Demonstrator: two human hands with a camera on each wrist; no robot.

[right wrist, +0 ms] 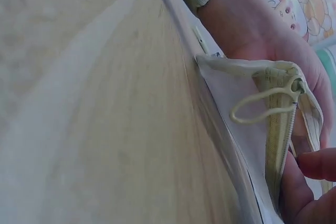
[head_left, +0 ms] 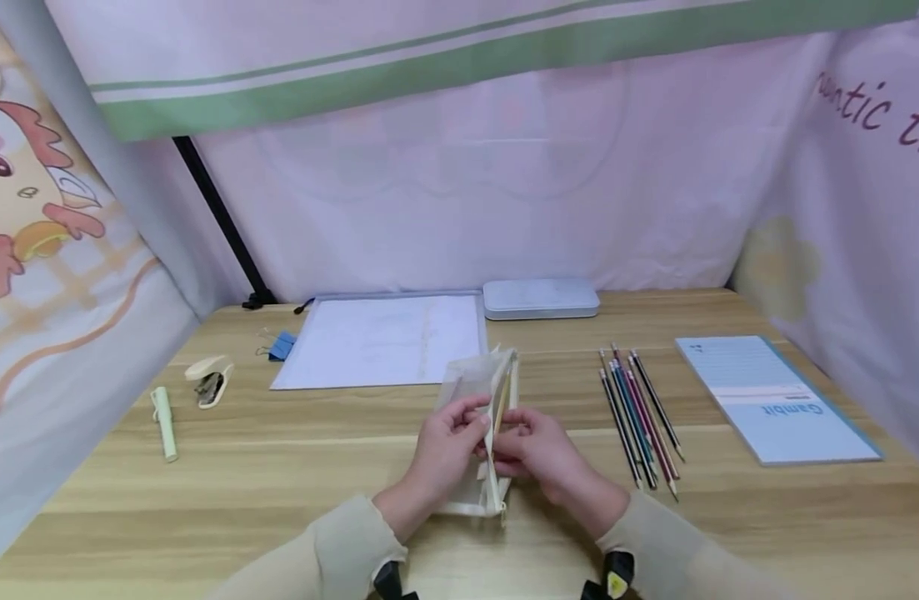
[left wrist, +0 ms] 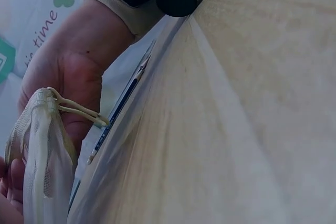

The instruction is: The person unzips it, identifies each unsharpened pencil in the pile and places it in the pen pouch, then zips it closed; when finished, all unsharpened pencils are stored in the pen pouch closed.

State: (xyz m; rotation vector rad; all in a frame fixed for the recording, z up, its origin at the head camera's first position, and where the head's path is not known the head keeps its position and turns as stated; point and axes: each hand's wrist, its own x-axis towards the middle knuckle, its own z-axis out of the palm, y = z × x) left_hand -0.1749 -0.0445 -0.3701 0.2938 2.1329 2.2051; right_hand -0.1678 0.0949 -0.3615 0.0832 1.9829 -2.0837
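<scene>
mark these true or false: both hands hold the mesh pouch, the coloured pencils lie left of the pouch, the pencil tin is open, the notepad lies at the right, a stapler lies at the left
1. Both hands, the left hand and the right hand, hold the pale translucent mesh zip pouch. True.
2. The row of coloured wooden pencils lies left of the pouch. False: it lies to its right on the light wooden desk.
3. The flat white oblong tin case is open. False: its lid is shut.
4. The light blue notepad lies at the desk's right side. True.
5. A small cream stapler lies at the left, near a pale green pen. True.
</scene>
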